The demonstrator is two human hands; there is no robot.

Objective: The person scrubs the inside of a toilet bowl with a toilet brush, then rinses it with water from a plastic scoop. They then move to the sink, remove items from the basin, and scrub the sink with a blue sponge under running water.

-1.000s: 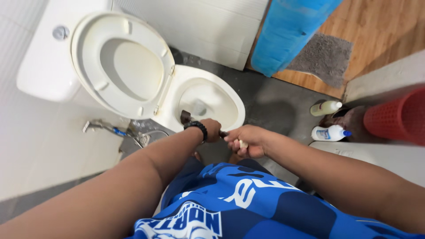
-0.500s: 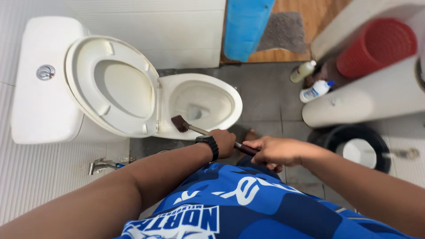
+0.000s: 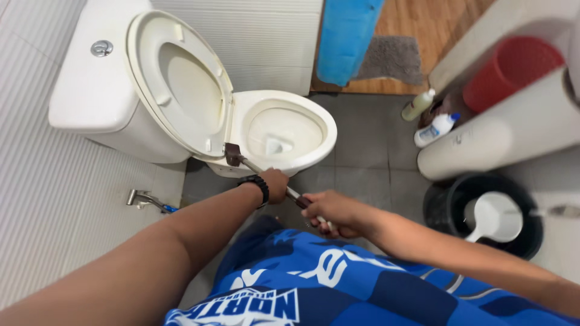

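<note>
Both hands grip one long-handled brush (image 3: pixel 241 162) in the middle of the frame. Its dark head rests against the near rim of the white toilet bowl (image 3: pixel 314 118), right beside the hinge of the raised seat (image 3: pixel 181 84). The left hand (image 3: pixel 275 184), with a black watch (image 3: pixel 256 183) on its wrist, is closed around the metal shaft. The right hand (image 3: pixel 332 212) is wrapped around the handle end, just behind the left; what looks like a pale tip pokes out below its fingers, though that part is too small to be sure. At the right of the frame stand two bottles (image 3: pixel 432 118) on the grey floor (image 3: pixel 362 157). At lower right, a black bucket (image 3: pixel 441 208) holds a white scoop (image 3: pixel 492 218).
</note>
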